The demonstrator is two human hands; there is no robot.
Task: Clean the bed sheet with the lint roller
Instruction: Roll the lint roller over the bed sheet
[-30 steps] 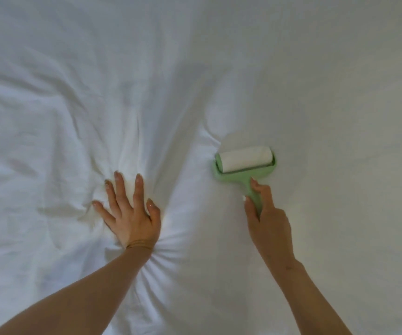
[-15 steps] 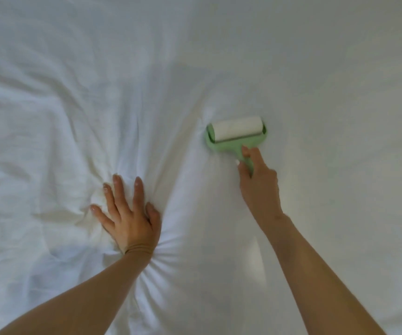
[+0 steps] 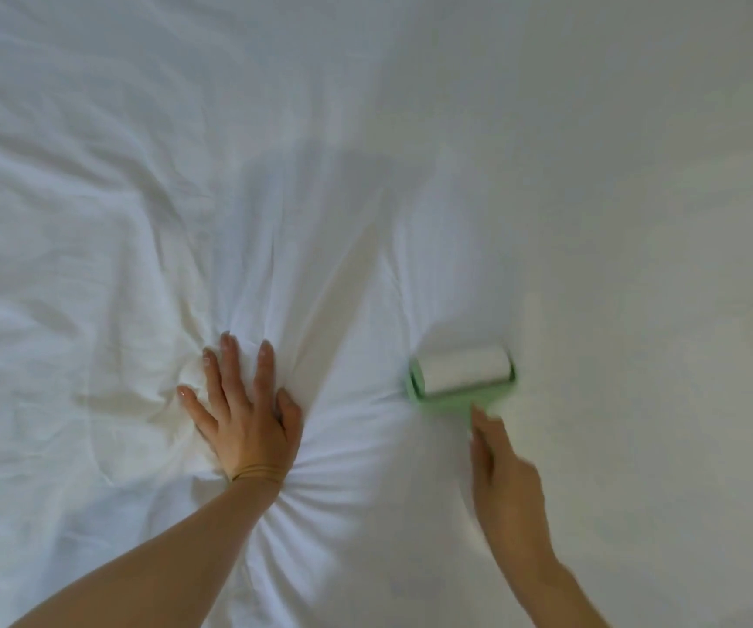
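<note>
Setting: home bedroom, view straight down onto bed. Evidence: wrinkled white bed sheet fills entire view. Soft bedding beneath gives way, with creases radiating round flat-pressed left hand. Household item present: mint-green plastic lint roller with white drum, on sheet.

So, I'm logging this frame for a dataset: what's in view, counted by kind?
hands: 2, the left hand and the right hand
lint roller: 1, green
bed sheet: 1, white
total: 4
</note>
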